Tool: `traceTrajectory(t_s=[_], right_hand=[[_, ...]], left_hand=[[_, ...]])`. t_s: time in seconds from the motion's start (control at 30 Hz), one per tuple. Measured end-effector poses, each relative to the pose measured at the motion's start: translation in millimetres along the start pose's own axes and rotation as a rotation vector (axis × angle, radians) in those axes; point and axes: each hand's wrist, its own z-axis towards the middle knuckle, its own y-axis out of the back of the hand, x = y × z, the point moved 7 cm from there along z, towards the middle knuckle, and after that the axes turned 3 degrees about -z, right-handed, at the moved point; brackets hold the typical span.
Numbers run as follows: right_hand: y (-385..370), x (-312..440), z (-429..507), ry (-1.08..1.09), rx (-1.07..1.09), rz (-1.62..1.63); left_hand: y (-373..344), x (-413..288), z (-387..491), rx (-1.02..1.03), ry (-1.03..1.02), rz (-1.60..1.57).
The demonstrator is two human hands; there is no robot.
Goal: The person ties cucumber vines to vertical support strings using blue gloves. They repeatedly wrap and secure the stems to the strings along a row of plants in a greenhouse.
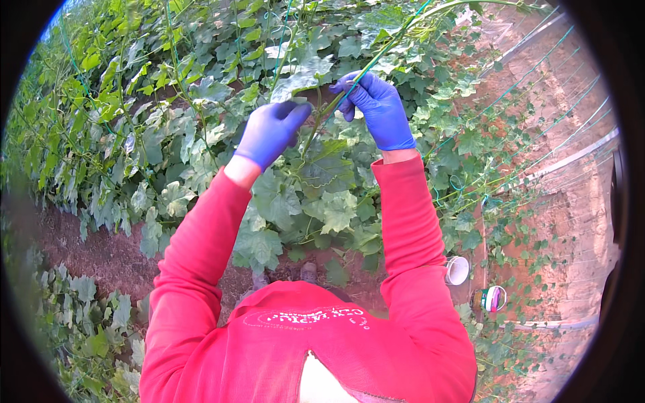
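My right hand (378, 110), in a blue-violet glove, pinches a green climbing vine stem (328, 108) together with a teal support twine (385, 48). The stem slants from the upper right down between my two hands. My left hand (274, 132), gloved alike, is just left of that stem with its fingers curled. A broad, pale-sheened leaf (302, 78) is directly above its knuckles. The fingertips of this hand are mostly hidden, so whether they grip anything is unclear. Below both hands spread large lobed leaves (325, 163) and thin curling tendrils.
Dense vines (166, 111) on upright twines fill the left and the far side. At the right stand a white bucket (457, 270) and a smaller container (494, 299) with a handle. Beyond them, twines and pale rails (569, 163) cross bare soil. More foliage (85, 322) grows at lower left.
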Motion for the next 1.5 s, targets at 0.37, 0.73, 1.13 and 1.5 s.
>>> traceTrajectory(t_s=[0.37,0.73,1.13,1.5], right_hand=[[-8.7,0.7,-3.6,-0.008,0.135,-0.095],[41.3,-13.7,-24.1,0.063,-0.244,-0.091],[-55.7,-59.5,-50.7,-0.208,-0.101,-0.172],[-69.6,-121.1,13.2,-0.047,0.001,-0.415]], left_hand=[[-25.9,-3.4,15.5,0.347,0.214,-0.203],[-6.2,70.9,-32.3,0.086,0.011,0.015],[43.7,85.8,50.0,-0.158,-0.086,-0.012],[32.6,96.3,15.9,-0.1,-0.008,-0.159]])
